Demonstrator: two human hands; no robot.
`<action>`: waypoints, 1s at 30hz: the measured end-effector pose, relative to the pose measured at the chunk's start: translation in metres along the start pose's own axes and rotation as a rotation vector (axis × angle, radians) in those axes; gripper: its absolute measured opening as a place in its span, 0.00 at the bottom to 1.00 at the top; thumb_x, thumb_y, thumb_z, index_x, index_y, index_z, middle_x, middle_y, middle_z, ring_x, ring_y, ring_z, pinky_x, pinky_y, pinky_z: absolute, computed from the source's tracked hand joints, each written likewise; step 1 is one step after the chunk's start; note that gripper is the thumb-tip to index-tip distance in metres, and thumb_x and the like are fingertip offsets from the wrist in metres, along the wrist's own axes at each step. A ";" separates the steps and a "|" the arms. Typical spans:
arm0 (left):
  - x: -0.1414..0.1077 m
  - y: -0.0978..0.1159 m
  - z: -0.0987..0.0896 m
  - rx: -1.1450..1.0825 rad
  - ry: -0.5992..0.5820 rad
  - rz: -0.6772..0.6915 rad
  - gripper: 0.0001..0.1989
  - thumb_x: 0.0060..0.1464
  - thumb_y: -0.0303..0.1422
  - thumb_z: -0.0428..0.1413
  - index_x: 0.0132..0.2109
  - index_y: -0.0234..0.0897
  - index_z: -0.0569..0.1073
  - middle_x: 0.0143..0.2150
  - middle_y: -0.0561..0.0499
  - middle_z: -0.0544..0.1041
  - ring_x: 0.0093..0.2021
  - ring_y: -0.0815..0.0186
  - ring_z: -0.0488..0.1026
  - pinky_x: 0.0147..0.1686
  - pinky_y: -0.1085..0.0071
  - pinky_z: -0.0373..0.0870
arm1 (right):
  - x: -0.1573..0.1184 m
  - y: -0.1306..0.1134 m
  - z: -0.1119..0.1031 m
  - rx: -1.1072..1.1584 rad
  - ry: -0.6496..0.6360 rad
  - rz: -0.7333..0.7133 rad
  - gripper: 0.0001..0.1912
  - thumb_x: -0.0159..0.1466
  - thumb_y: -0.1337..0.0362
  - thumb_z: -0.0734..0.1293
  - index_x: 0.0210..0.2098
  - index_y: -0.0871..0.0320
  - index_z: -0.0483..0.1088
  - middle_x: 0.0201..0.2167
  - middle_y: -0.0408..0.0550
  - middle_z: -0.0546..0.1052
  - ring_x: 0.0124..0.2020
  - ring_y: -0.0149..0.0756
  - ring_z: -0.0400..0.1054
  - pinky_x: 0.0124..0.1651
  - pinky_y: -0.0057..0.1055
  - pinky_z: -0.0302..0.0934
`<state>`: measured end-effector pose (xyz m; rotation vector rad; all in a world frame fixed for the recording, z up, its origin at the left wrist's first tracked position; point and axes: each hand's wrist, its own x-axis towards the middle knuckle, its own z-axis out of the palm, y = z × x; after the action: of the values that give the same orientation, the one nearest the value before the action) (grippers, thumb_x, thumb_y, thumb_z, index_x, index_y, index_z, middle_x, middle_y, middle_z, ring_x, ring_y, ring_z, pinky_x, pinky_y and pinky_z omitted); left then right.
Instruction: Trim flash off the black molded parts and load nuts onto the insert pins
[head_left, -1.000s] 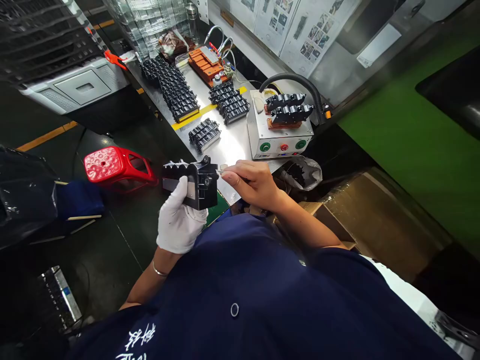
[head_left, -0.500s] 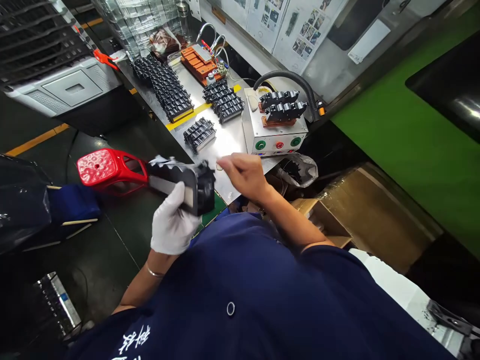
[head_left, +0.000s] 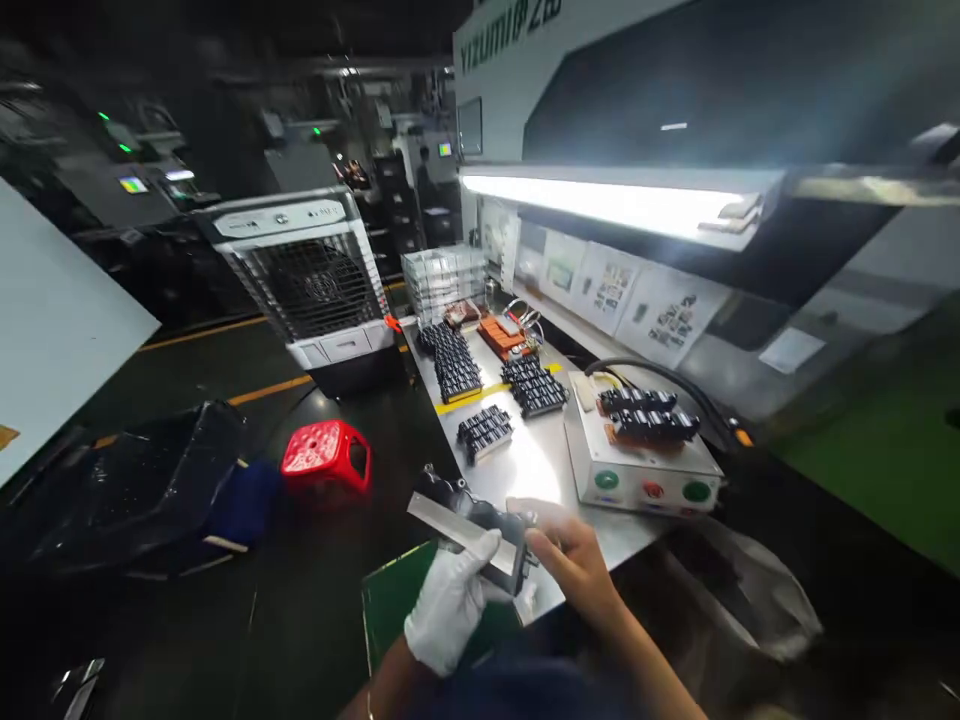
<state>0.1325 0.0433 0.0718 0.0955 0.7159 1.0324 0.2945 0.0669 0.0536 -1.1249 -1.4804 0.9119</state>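
Observation:
My left hand (head_left: 450, 600), in a white glove, is closed round a black plastic part (head_left: 480, 515) with a flat pale strip along its side. The part is tilted over the near edge of the metal table (head_left: 540, 460). My bare right hand (head_left: 570, 555) is at the right end of the same part, fingers bent against it; the fingertips are blurred. Beyond the hands, similar black parts (head_left: 486, 432) stand in a small group on the table, with more black parts (head_left: 534, 385) behind them and a longer row (head_left: 454, 365) at the left.
A white control box (head_left: 645, 470) with buttons carries two black parts at the right. An orange fixture (head_left: 504, 337) and clear trays (head_left: 444, 280) stand at the back. A red stool (head_left: 322, 455) and an air cooler (head_left: 322, 290) are left of the table.
The view has swung up, showing more of the room. My right hand, earlier apart from the black part, now touches its end. The left hand still holds the part.

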 end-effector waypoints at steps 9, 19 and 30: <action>0.006 0.001 -0.004 -0.178 -0.274 0.057 0.17 0.56 0.22 0.53 0.51 0.33 0.78 0.41 0.45 0.83 0.49 0.61 0.78 0.60 0.64 0.66 | 0.012 -0.005 0.014 -0.042 0.075 -0.053 0.17 0.62 0.52 0.66 0.36 0.57 0.80 0.22 0.46 0.78 0.23 0.35 0.70 0.26 0.30 0.68; 0.007 0.014 0.012 -0.193 0.106 0.146 0.11 0.61 0.21 0.52 0.38 0.31 0.80 0.37 0.45 0.83 0.37 0.66 0.81 0.46 0.74 0.78 | 0.008 -0.027 0.034 -0.193 0.132 -0.264 0.11 0.61 0.59 0.68 0.39 0.55 0.79 0.24 0.46 0.79 0.20 0.35 0.70 0.24 0.32 0.68; 0.000 0.035 0.030 -0.322 0.114 0.147 0.09 0.62 0.22 0.52 0.39 0.26 0.78 0.35 0.41 0.83 0.36 0.61 0.82 0.47 0.65 0.79 | 0.019 -0.029 0.015 -0.092 0.138 -0.148 0.17 0.67 0.53 0.59 0.48 0.56 0.70 0.21 0.40 0.69 0.20 0.31 0.62 0.23 0.28 0.61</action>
<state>0.1240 0.0694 0.1084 -0.1937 0.6440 1.2898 0.2733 0.0768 0.0832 -1.1058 -1.4824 0.6567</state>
